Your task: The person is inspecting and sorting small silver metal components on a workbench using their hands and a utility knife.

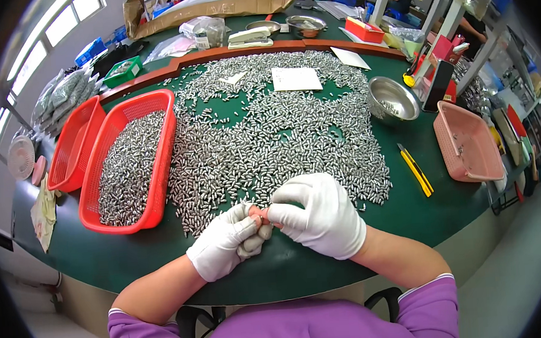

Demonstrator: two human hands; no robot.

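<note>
My left hand (224, 243), in a white glove with bare fingertips, is closed in a pinch above the near part of the green table (301, 263). My right hand (323, 215), gloved the same way, meets it fingertip to fingertip. Whatever sits between the fingers is too small and too covered to make out. Just beyond both hands spreads a wide layer of small silver metal pieces (269, 150), short and rounded like little bullets. To the left, a red plastic basket (171, 138) holds a heap of similar pieces.
Another red basket (74, 150) stands farther left. On the right lie a yellow utility knife (416, 171), a steel bowl (393, 99), a pink basket (467, 138) and an upright phone (439, 85). White paper (296, 79) rests on the pieces. A brown wooden rail (238, 50) borders the back.
</note>
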